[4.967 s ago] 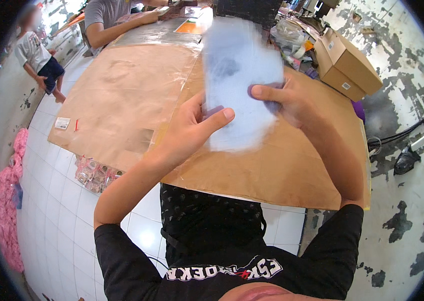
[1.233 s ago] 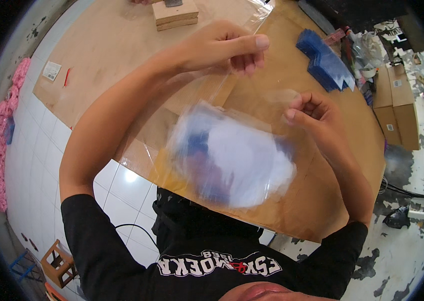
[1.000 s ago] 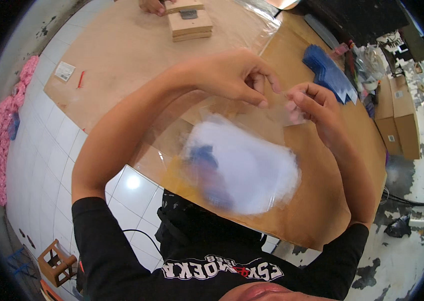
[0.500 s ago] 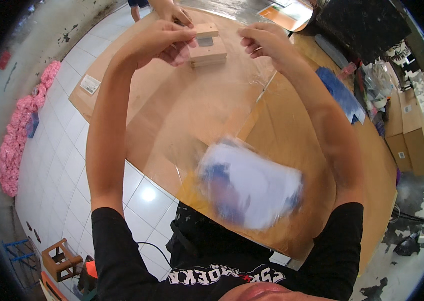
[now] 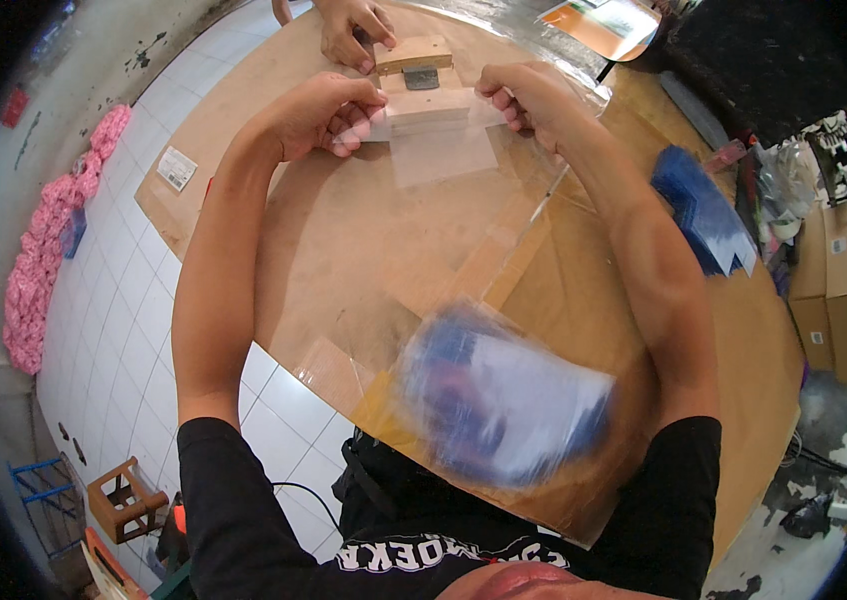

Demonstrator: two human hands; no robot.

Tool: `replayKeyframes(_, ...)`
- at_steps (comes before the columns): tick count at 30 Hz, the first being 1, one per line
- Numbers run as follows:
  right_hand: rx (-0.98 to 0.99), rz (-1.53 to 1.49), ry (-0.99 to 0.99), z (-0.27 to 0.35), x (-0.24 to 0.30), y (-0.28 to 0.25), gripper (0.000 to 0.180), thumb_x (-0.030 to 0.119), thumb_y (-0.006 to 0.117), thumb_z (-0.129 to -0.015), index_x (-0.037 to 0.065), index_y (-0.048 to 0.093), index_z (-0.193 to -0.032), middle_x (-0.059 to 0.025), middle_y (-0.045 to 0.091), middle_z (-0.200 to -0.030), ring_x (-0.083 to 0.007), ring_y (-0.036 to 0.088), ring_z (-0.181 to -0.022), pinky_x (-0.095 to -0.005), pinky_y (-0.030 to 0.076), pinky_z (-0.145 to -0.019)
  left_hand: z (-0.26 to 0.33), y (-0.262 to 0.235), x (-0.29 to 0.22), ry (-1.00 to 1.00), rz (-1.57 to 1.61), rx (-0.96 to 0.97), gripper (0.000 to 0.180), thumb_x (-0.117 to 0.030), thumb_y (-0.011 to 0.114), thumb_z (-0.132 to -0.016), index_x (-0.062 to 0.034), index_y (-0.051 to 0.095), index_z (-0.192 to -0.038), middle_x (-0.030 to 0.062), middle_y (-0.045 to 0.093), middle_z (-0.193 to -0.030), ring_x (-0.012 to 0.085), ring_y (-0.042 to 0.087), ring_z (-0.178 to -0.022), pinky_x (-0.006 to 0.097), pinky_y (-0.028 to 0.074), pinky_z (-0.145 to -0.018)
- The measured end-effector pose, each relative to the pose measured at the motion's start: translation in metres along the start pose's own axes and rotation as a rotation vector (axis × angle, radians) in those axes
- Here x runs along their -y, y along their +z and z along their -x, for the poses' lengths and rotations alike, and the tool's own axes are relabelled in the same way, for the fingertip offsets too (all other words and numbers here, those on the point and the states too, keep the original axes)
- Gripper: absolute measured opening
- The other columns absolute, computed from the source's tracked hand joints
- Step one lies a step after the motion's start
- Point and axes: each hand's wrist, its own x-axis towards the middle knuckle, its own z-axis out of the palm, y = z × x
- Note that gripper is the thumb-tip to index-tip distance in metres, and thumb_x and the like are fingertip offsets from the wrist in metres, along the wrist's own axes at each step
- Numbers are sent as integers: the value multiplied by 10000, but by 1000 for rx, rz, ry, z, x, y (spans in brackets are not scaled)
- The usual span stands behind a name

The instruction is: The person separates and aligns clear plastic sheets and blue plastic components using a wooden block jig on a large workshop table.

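Observation:
A thin clear plastic sheet [image 5: 443, 158] is stretched between my two hands at the far side of the table. My left hand [image 5: 315, 115] pinches its left end, and my right hand [image 5: 533, 98] pinches the right end. The sheet lies against the near side of a wooden block jig [image 5: 428, 107], which has a small grey metal piece [image 5: 421, 78] in its middle. Another person's hand [image 5: 355, 32] rests at the jig's far left corner. Close to my body lies a blurred pile of clear, blue-tinted plastic sheets [image 5: 513, 395].
The brown-covered table [image 5: 343, 240] has a taped seam [image 5: 533, 210]. More blue plastic sheets [image 5: 698, 210] lie beyond my right forearm, near cardboard boxes [image 5: 828, 290]. A wooden stool [image 5: 126, 500] and a pink bundle [image 5: 48, 240] are on the tiled floor at left.
Both hands have come down slightly toward the jig's near side, with the clear sheet now visible between them. The other person's hand has shifted to the jig's far left corner.

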Motion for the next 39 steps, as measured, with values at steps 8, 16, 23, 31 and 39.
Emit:
replayKeyframes(8, -31, -79, -19, -6, -5, -1, 200, 233, 714, -783, 67, 604, -762, 9, 549, -712, -83, 488, -593, -233, 395, -521, -11, 6, 6, 82, 120, -139, 287, -339, 634, -861, -66, 582, -789, -9, 516, -608, 93, 462, -468, 216, 391, -468)
replayKeyframes(16, -9, -47, -86, -17, -15, -3, 264, 297, 721, -839, 51, 628, -821, -6, 594, -772, -91, 550, -667, -216, 484, -615, -11, 6, 7, 86, 144, -202, 256, -322, 667, -856, -80, 586, -835, -18, 547, -664, 66, 521, -529, 196, 462, -502)
replayKeyframes(23, -33, -24, -81, -14, -10, -3, 326, 339, 720, -846, 27, 634, -889, -27, 612, -799, -97, 587, -669, -215, 504, -613, -13, 3, 6, 93, 132, -194, 274, -332, 665, -858, -67, 597, -878, -11, 565, -697, 64, 547, -559, 202, 501, -542)
replayKeyframes(31, 30, -177, -81, -7, -8, -3, 379, 216, 708, -827, 5, 576, -1113, -77, 664, -927, -111, 623, -730, -213, 509, -633, -11, 4, 11, 131, 143, -207, 317, -353, 674, -862, -55, 625, -956, 2, 593, -780, 72, 565, -605, 199, 517, -590)
replayKeyframes(39, 0, -203, -76, -9, -9, -1, 437, 125, 685, -819, 17, 502, -1201, -65, 657, -933, -121, 630, -758, -229, 497, -659, -15, -2, 13, 129, 200, -178, 289, -265, 701, -844, -18, 606, -960, 45, 592, -859, 94, 613, -714, 208, 561, -677)
